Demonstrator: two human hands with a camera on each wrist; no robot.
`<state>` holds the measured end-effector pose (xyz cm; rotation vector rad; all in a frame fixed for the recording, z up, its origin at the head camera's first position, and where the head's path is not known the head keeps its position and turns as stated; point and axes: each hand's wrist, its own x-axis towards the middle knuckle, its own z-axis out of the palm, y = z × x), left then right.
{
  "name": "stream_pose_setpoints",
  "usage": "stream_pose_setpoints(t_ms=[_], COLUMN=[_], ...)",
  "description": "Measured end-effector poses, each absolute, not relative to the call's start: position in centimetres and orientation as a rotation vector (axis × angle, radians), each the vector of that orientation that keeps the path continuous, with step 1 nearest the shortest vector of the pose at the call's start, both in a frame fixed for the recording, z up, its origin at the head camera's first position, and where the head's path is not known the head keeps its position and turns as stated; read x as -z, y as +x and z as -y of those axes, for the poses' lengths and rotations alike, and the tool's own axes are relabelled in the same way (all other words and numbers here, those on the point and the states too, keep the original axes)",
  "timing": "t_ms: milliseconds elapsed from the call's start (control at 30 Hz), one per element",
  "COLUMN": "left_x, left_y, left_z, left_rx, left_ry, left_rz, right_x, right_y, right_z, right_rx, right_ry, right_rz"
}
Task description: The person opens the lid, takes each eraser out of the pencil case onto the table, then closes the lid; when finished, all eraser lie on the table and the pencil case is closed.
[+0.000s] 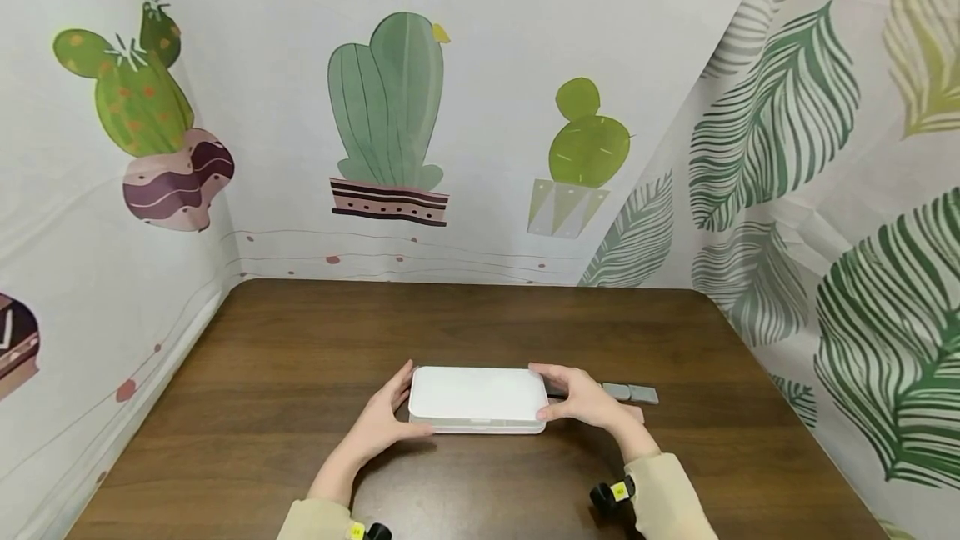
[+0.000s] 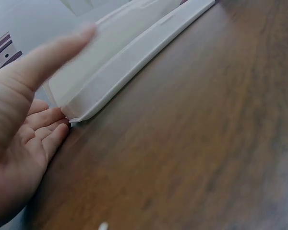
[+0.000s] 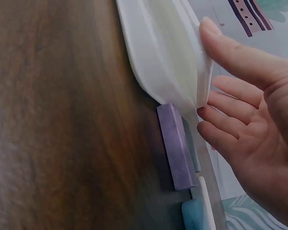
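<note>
A white plastic case (image 1: 478, 394), long and flat with rounded corners, lies on the wooden table. Its lid covers the top, and a small catch shows at the middle of the front edge. At the left end, my left hand (image 1: 384, 419) holds the case, thumb along the front and fingers round the side. My right hand (image 1: 581, 397) grips the opposite end, its thumb at the front corner and its index finger at the back corner. In the right wrist view, the thumb lies against the lid edge while the other fingers reach the end of the case.
Beyond the case's right end lies a flat grey piece (image 1: 630, 392) in two sections. The right wrist view shows a purple block (image 3: 175, 146) close to the case and a teal piece (image 3: 194, 214) beyond it. Printed cloth (image 1: 480, 107) hangs behind the table (image 1: 300, 332).
</note>
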<state>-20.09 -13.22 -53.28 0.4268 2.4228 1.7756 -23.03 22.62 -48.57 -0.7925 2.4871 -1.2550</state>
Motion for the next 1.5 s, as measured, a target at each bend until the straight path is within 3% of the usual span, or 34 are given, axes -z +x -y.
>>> stream_pose_setpoints(t_ms=[1500], left_x=[52.74], left_y=[-20.15], left_z=[13.12], left_rx=[-1.787], left_ry=[0.376], left_rz=[-2.403], right_x=[49.47], right_y=[-21.98], right_z=[-21.95], right_rx=[1.308], right_ry=[-0.727], right_rz=[-2.47])
